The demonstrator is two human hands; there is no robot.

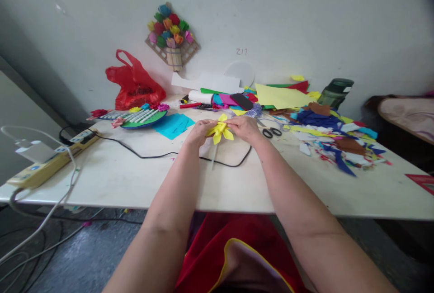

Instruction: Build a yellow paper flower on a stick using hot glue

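A yellow paper flower (221, 131) with pointed petals is held just above the white table (233, 193). My left hand (200, 132) pinches its left side, and my right hand (243, 128) grips a petal on the right. Both hands are closed on it; the fingertips are partly hidden by the petals. Below the flower lies a thin whitish stick (214, 156), and I cannot tell whether it joins the flower. A black cord (162, 154) curves beneath the hands. Black-handled scissors (271, 133) rest right of my right hand.
Paper scraps (339, 134) pile up at the right, with a green bottle (336, 93) behind. Blue paper sheets (173, 125), a decorated green board (144, 119) and a red plastic bag (135, 82) lie to the left. A power strip (50, 162) runs along the left edge.
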